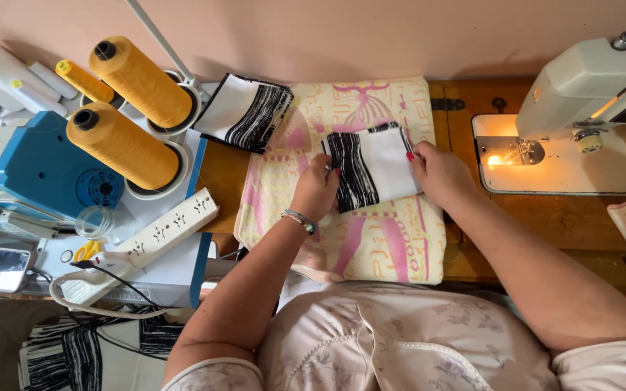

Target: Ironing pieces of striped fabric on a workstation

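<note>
Both the left hand (pixel 316 190) and right hand (pixel 437 171) pinch the folded black-and-white cloth (pixel 371 166) by its edges, flat on the pink-patterned fabric (pixel 393 239); uneven pull could skew the fold or drag that fabric.

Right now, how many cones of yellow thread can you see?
3. Two large cones stand on the left: one at the back, one nearer the blue machine. A smaller yellow cone lies behind them. Others may be hidden.
</note>
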